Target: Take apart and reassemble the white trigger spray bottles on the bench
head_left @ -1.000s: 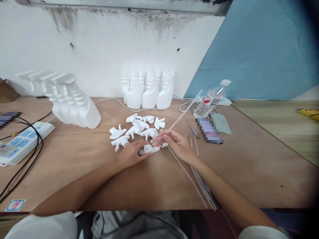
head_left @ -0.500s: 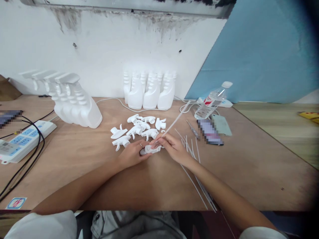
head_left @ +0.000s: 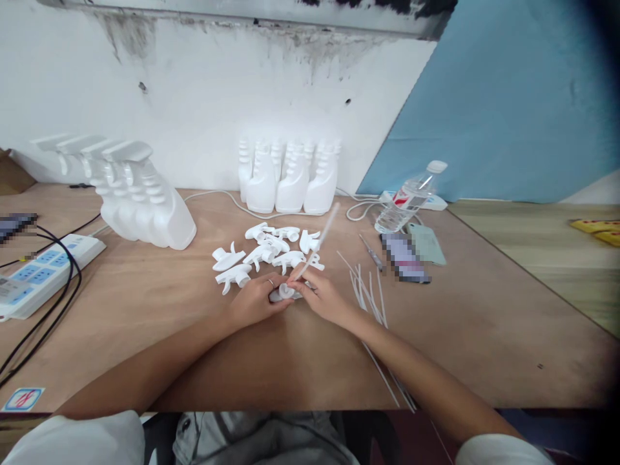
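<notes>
My left hand [head_left: 254,300] is closed around a white trigger sprayer head [head_left: 285,292] that rests on the wooden table [head_left: 145,310]. My right hand [head_left: 322,296] pinches a thin white dip tube [head_left: 320,242] near its lower end; the tube slants up and away to the right, and its lower tip meets the sprayer head. Just beyond both hands lies a pile of several loose white sprayer heads [head_left: 268,252]. Several more thin tubes [head_left: 368,290] lie on the table right of my right hand.
A row of white bottles without heads [head_left: 288,177] stands at the wall. Bottles with sprayers [head_left: 140,200] lie at the left. A power strip with black cables [head_left: 33,274] is far left. A water bottle [head_left: 407,197], phone [head_left: 404,257] and small tool [head_left: 372,252] lie at the right.
My right hand has moved left toward the sprayer head, and the tube has tipped more upright and shows shorter. My left hand has stayed on the sprayer head.
</notes>
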`<state>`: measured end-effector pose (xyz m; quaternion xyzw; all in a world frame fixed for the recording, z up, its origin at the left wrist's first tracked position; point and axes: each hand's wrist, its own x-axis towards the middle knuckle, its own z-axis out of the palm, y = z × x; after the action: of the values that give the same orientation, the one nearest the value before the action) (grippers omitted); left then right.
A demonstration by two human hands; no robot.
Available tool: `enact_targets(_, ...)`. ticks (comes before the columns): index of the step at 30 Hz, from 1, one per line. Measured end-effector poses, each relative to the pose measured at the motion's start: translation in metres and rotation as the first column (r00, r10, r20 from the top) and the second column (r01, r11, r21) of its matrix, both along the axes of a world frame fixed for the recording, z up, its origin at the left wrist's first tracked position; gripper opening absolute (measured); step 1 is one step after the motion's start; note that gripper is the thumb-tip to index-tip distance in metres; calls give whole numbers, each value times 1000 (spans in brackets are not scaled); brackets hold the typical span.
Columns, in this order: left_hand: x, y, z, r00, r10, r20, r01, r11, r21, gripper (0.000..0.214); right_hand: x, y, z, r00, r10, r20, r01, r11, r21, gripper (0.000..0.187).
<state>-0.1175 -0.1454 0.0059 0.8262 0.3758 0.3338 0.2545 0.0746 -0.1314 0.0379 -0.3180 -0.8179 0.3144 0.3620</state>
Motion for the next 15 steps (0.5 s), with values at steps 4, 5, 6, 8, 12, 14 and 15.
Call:
enact_targets(4,1,0,3,1000,-5,24,4,1000,24,18,-8,-3,3,999,1,51,1,999,-36,15)
enact_targets(5,1,0,4,1000,-8,29,7,1000,30,18,-9,-3,3,999,-9,49,11,999,-35,16)
enact_targets(6,1,-1,4,1000,-7,30,7,1000,30,18,-10,-3,3,999,-19,46,21,999,-34,16)
enact_targets(8,1,-1,5,999,-1,33,0,1000,23,18,-11,-1,2,999,-26,39,28,999,-45,17)
enact_targets(12,1,-1,4,999,4,39,-4,1000,-16,18,-11,1,-1,999,7,36,-3,995,-96,17)
enact_targets(14,0,0,4,999,5,38,-4,1000,-21,20,-11,2,-2,999,16,44,-12,995,-99,18)
enact_targets(15,0,0,4,999,7,34,-6,1000,-24,21,-11,2,-2,999,14,48,-10,996,-94,19)
